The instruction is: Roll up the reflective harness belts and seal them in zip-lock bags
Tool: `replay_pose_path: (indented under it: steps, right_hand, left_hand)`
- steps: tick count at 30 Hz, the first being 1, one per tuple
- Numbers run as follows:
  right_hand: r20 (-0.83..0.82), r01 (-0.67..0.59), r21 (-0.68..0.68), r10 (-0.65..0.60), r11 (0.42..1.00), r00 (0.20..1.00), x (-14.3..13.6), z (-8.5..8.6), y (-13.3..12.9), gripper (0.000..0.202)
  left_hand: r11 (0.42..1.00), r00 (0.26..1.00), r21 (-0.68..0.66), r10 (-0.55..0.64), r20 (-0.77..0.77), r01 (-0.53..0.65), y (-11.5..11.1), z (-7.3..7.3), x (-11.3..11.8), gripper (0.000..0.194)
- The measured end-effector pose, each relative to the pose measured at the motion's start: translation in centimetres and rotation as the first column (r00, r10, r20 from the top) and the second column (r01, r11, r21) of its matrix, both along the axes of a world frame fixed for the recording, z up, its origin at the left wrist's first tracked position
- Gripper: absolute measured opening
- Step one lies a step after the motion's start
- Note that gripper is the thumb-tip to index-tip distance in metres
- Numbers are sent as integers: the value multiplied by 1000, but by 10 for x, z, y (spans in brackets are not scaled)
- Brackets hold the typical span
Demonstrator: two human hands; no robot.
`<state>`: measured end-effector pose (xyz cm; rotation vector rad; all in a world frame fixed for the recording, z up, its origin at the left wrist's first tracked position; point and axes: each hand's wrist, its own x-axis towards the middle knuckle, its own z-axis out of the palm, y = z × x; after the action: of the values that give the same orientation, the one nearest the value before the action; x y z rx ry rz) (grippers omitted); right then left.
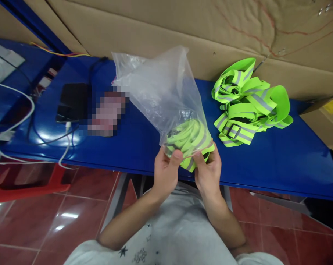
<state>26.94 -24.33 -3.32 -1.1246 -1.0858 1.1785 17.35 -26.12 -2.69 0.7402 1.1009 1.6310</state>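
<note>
A clear plastic bag [161, 88] lies over the blue table, its near end toward me. Inside that near end is a bundle of neon yellow-green straps [192, 136] with grey reflective stripes, part of it sticking out of the bag's mouth. My left hand [168, 169] grips the left side of the bag's mouth, thumb on top. On the right side, my right hand [209, 165] pinches the bag's edge and the straps, its fingers partly hidden beneath. More green reflective straps [254, 103] with a black buckle lie in a pile to the right.
The blue table [133, 147] holds a black device [72, 103] with a white cable and a pixelated flat object [108, 114] on the left. A cardboard box [325, 121] stands at the right. Brown covering [155, 29] lines the back; a red stool [31, 184] is at lower left.
</note>
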Motion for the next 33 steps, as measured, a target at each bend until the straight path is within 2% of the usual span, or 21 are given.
replay_pose_path:
  steps: [2, 6, 9, 11, 15, 18, 20, 21, 23, 25, 26, 28, 30, 33]
  right_hand:
    - [-7, 22, -9, -22, 1000, 1000, -2, 1, 1, 39]
    - [152, 146, 100, -160, 984, 975, -2, 5, 4, 39]
    - [201, 48, 121, -72, 991, 977, 4, 7, 8, 36]
    - [205, -12, 140, -18, 990, 979, 5, 7, 7, 40]
    - [198, -52, 207, 10, 977, 980, -6, 10, -1, 55]
    - [229, -28, 229, -26, 973, 973, -14, 14, -3, 47]
    - [259, -18, 236, -46, 971, 965, -13, 17, -1, 41]
    - [258, -40, 239, -24, 970, 966, -10, 19, 0, 39]
    - [241, -154, 241, 95, 958, 966, -3, 23, 1, 38]
    - [242, -298, 252, 238, 921, 941, 5, 27, 1, 44]
    - [246, -329, 260, 267, 908, 932, 7, 29, 1, 47]
    - [206, -265, 264, 214, 928, 955, 7, 31, 1, 45]
    - [129, -109, 235, 80, 966, 988, 1, 32, 1, 35]
    - [60, 49, 174, -60, 983, 996, -11, 32, 3, 20]
  left_hand:
    - [1000, 999, -7, 6, -38, -6, -2, -1, 6, 46]
    - [999, 997, -39, 7, -71, -10, -4, -4, 11, 48]
    - [994, 996, -59, -87, 5, 87, -3, -2, -2, 59]
    - [991, 990, -38, -125, 72, 128, 0, 5, -14, 72]
    - [999, 969, -18, -42, 242, 48, 8, 21, -22, 76]
    - [998, 961, -43, 58, 269, -49, 11, 25, -13, 69]
    - [998, 963, -20, 61, 261, -57, 12, 24, -10, 63]
    - [999, 965, -13, 51, 257, -49, 13, 22, -11, 61]
    - [999, 966, -11, 46, 254, -45, 16, 21, -17, 61]
    - [998, 963, -21, 61, 263, -57, 17, 21, -25, 65]
    - [998, 961, -28, 61, 271, -55, 17, 21, -26, 67]
    - [999, 956, -46, 34, 290, -21, 15, 22, -25, 70]
    - [998, 949, -62, -2, 314, 22, 11, 22, -17, 71]
    - [995, 933, -78, -35, 357, 67, 8, 22, -5, 61]
